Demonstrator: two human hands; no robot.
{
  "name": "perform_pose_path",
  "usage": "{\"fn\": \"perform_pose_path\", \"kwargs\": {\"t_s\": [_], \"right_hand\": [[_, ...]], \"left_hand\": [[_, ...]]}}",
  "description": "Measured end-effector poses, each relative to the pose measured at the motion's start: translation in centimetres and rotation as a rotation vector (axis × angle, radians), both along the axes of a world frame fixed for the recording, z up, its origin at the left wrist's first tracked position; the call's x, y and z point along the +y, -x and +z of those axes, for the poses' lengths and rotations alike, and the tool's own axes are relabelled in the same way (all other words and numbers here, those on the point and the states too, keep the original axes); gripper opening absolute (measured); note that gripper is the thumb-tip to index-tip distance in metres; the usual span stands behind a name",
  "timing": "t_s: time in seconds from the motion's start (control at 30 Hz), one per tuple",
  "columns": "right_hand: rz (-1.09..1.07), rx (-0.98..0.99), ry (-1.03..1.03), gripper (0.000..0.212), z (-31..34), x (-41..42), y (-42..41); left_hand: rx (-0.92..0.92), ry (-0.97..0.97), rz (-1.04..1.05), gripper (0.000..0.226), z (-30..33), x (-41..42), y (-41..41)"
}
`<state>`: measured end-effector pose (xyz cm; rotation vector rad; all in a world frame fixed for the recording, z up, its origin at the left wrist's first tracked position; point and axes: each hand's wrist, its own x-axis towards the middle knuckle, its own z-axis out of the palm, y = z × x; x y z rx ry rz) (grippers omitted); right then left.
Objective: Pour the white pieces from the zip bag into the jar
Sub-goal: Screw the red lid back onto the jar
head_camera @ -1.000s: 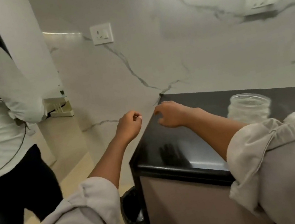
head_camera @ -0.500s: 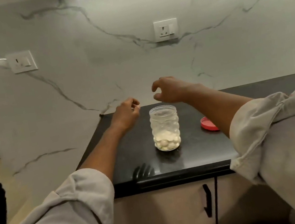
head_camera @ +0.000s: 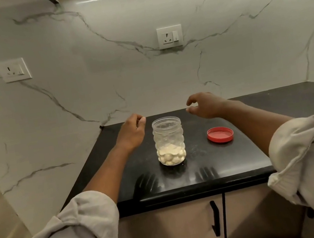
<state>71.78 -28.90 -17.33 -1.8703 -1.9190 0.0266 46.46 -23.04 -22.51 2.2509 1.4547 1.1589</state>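
The black countertop (head_camera: 275, 106) is spreading across the middle of the view, running back to the veined marble backsplash (head_camera: 144, 75) with its two wall sockets, and carrying the task's things near its front edge. The person's two forearms are reaching in over that edge from rolled grey sleeves, one to either side of the clear ribbed jar (head_camera: 169, 140), which is standing upright with its long axis vertical and its mouth open to the ceiling. The left hand (head_camera: 131, 132) is hovering just beside the jar's left shoulder, fingers curling loosely inward and holding nothing that shows. The right hand (head_camera: 205, 105) is hanging a little farther off, up and to the right of the rim, thumb and fingers bending apart in a loose claw, also gripping nothing. So the jar is sitting between the hands, with the left one the nearer and likely the one to steady it. The red lid (head_camera: 220, 134) is lying flat on the counter to the jar's right, apart from it and below the right wrist. The white pieces (head_camera: 171, 154) are filling only the bottom part of the jar. No zip bag is showing anywhere in view, so I cannot tell where it is lying; judging by the pieces already inside, the pour is looking done or nearly so, and capping may be what is coming
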Motion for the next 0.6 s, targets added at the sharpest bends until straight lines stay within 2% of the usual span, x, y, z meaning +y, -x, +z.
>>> {"fn": "perform_pose_path", "kwargs": {"t_s": [0.13, 0.27, 0.37, 0.47, 0.53, 0.6], "right_hand": [[0.000, 0.023, -0.023, 0.036, -0.6, 0.4, -0.3], [-0.048, 0.031, 0.089, 0.037, -3.4, 0.3, -2.8], [-0.241, -0.102, 0.316, 0.068, -6.6, -0.1, -5.8], [-0.355, -0.113, 0.425, 0.106, -9.4, -0.4, -7.4], [-0.359, -0.102, 0.392, 0.115, -10.5, -0.4, -7.8], [-0.349, -0.083, 0.334, 0.113, -10.9, -0.3, -7.7]], "left_hand": [[-0.025, 0.030, -0.010, 0.035, -0.3, -0.1, 0.4], [-0.202, 0.136, -0.083, 0.044, -2.4, -1.3, 1.2], [-0.227, 0.246, -0.124, 0.067, -4.8, -2.7, 1.8], [-0.243, 0.305, -0.236, 0.093, -5.6, -3.5, 1.2], [-0.235, 0.328, -0.313, 0.101, -5.5, -4.0, 0.3], [-0.217, 0.346, -0.349, 0.106, -5.4, -4.4, -0.6]]}}
